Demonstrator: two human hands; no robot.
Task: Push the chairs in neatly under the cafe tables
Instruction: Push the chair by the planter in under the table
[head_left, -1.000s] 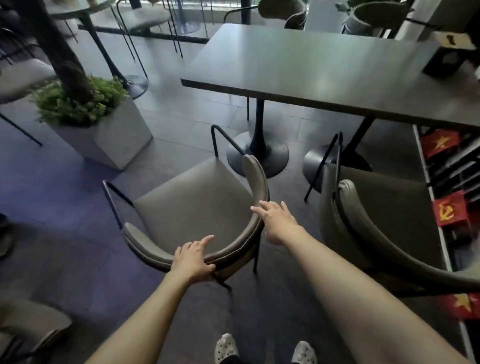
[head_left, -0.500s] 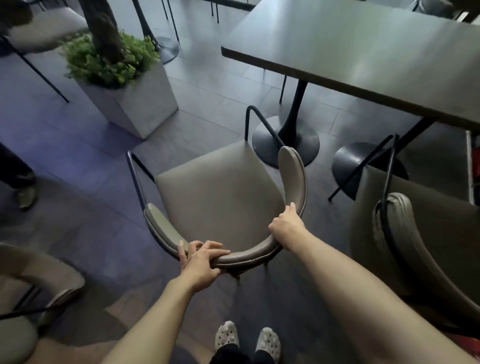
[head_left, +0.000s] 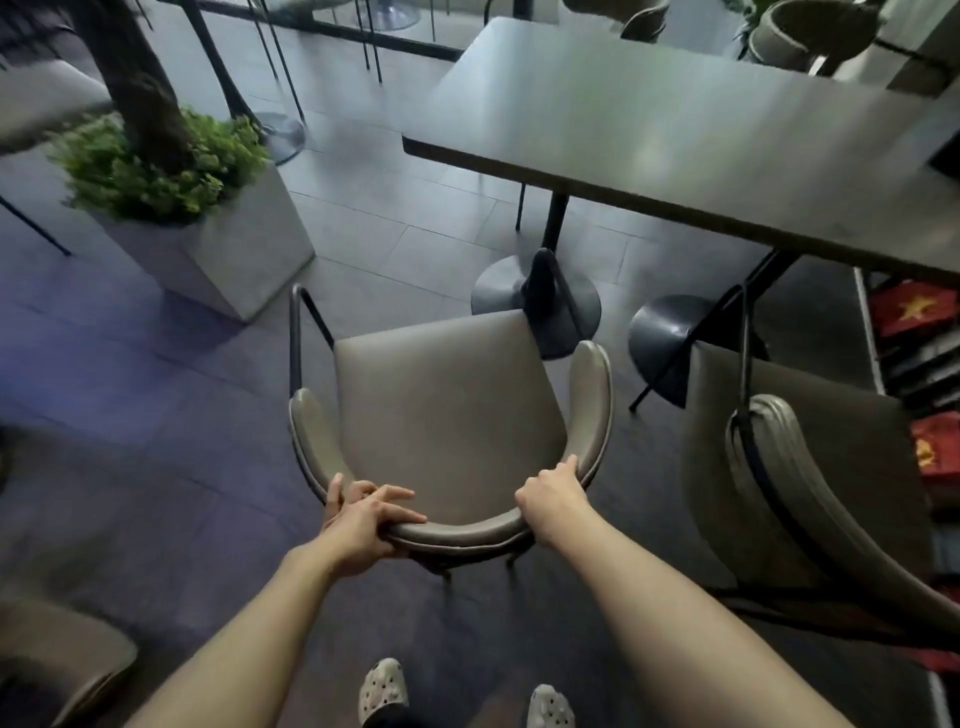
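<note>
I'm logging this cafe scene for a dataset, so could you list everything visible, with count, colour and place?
held chair: one, taupe seat with dark frame, centre, in front of the table
cafe table: one, dark grey top, upper right, on two round-based pedestals
second chair: one, taupe, right, beside the held chair
other chairs: several partly seen, taupe, at the far side of the table and the left edges
planter: one, grey concrete box with green plants and a trunk, upper left
red flags: a few, red with yellow, shelf at far right
shoes: two, pale, bottom centre
left hand: gripping the backrest's left part
right hand: gripping the backrest's right part
</note>
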